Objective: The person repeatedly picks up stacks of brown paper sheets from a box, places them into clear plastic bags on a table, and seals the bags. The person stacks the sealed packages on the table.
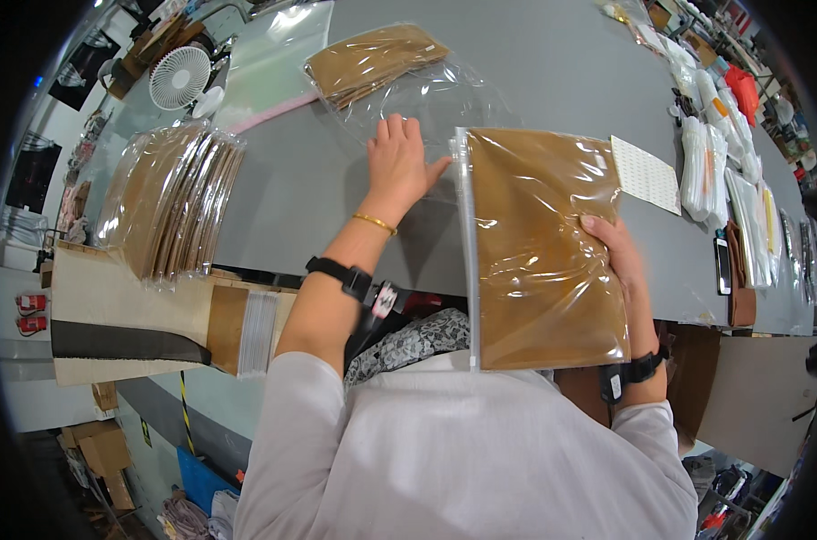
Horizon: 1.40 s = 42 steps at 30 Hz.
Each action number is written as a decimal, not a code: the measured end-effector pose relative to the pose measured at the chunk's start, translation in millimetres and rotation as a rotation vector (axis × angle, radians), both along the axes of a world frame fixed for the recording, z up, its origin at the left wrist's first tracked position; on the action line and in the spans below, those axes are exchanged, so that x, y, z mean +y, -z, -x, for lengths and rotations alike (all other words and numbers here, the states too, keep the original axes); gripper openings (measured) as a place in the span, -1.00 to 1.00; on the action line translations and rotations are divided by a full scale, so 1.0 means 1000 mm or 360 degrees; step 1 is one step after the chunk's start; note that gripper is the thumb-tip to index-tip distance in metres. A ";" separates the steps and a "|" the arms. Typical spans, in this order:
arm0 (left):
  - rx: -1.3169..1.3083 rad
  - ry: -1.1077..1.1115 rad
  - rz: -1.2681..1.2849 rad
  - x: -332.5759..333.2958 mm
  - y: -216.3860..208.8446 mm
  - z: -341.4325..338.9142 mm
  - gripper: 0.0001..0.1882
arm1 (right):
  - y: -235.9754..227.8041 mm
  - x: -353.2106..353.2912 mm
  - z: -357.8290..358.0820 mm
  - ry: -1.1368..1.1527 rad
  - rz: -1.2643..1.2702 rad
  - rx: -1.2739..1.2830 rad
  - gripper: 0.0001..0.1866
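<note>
My right hand (pixel 617 249) grips the right side of a clear zip bag (pixel 548 243) with brown material inside. The bag stands upright over the table's near edge, its white zip strip on the left, and my thumb presses its front. Just left of that strip, my left hand (pixel 397 166) reaches over the grey table with fingers stretched and thumb apart, holding nothing. Close beyond its fingertips lies loose transparent plastic (pixel 426 103). A stack of brown plastic-wrapped packets (pixel 377 58) rests partly on that plastic.
A row of brown bagged packets (pixel 170 202) stands at the left, near a white fan (pixel 180 78) and clear plastic sheets (pixel 273 63). A white dotted sheet (pixel 647 174), a phone (pixel 722 263) and bundled clear bags (pixel 701 166) lie right. A wooden board (pixel 125 297) sits lower left.
</note>
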<state>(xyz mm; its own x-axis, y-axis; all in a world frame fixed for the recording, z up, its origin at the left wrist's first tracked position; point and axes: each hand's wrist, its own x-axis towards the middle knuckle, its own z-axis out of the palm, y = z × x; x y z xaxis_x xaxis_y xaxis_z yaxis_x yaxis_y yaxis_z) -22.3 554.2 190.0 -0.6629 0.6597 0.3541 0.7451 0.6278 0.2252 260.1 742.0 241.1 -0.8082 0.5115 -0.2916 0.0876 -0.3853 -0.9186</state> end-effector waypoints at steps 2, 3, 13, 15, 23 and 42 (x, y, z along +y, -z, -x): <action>-0.0051 -0.0077 0.0145 0.005 0.009 0.009 -0.49 | 0.008 -0.001 0.016 -0.0093 0.0092 -0.0058 -0.46; -0.0101 -0.0081 0.0210 0.003 0.012 0.015 -0.53 | 0.014 -0.004 0.026 -0.0115 0.0171 -0.0109 -0.48; -0.0273 0.0129 -0.0398 -0.053 0.006 0.000 -0.76 | 0.039 -0.026 0.044 -0.0107 0.0405 -0.0281 -0.60; -0.0327 0.0088 -0.0501 -0.061 0.005 -0.012 -0.78 | 0.040 -0.027 0.048 -0.0122 0.0410 -0.0279 -0.62; -0.0643 -0.0256 -0.0297 -0.090 0.017 -0.020 -0.79 | 0.059 -0.026 0.068 0.0298 0.0879 -0.0011 -0.65; -0.2455 -0.0232 -0.1621 -0.079 0.040 -0.004 -0.88 | 0.047 -0.033 0.092 0.0253 0.1067 0.0536 -0.62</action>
